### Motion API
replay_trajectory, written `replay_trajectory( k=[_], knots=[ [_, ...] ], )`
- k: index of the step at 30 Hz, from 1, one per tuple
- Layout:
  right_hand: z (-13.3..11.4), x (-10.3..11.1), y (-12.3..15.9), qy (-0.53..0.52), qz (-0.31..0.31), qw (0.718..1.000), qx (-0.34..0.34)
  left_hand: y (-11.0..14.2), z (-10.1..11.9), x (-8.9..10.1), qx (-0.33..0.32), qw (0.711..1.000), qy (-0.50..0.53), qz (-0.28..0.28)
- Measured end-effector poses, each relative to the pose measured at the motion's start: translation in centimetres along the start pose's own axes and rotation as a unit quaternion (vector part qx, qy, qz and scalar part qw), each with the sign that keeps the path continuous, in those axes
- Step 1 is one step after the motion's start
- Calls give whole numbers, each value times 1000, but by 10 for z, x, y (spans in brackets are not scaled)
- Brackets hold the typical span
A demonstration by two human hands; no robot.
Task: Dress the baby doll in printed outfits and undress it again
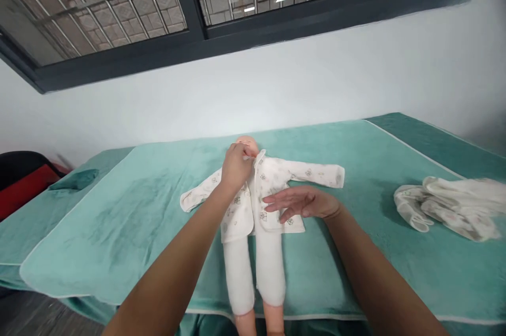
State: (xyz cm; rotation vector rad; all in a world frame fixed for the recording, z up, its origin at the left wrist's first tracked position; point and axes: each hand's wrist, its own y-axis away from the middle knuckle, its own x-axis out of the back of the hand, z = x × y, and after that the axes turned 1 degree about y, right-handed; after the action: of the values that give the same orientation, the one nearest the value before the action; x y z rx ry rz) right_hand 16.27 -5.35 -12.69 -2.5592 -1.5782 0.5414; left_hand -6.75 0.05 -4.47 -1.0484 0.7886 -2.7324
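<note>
White trousers (270,267) were already on the doll (274,319), which lay mid-sheet (118,241), feet at 6 o'clock, head at 12. Right hand (302,203): fingers loosely spread over the printed jacket's (272,170) front at 4, no grip. Bundled clothes (454,207) sat well apart at 3. Sleeves reached toward 9 and 3; arms inside unconfirmed. Front edges parted, so closing looked undone. Left hand (237,167): fingers bunched at the collar, 12 o'clock; couldn't tell whether it pinched cloth.
</note>
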Motion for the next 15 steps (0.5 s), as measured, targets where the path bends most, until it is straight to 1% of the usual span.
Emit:
replay_trajectory(
  k=[1,3,4,6,8,10,12,13,15],
  knots=[
    [-1,-1,0,-1,-14,1000,-11,7,-1,5,14,1000,-3,14],
    [-2,0,0,-1,2,1000,-1,21,2,10,25,999,-7,19],
    [-1,0,1,-2,18,1000,12,26,6,10,22,1000,-7,8],
    [1,2,1,-5,42,999,31,34,16,7,14,998,-40,-39],
    [4,3,2,-7,62,997,37,35,24,1,15,989,-117,-85],
    [7,2,3,-7,92,995,41,31,28,-5,27,977,-187,-99],
    [7,1,2,-7,137,990,46,24,25,-10,60,976,-197,-71],
    [7,1,1,-8,163,985,50,22,22,-11,83,980,-178,-45],
    [6,0,-1,-12,215,975,56,20,11,-9,119,987,-107,23]
  ],
)
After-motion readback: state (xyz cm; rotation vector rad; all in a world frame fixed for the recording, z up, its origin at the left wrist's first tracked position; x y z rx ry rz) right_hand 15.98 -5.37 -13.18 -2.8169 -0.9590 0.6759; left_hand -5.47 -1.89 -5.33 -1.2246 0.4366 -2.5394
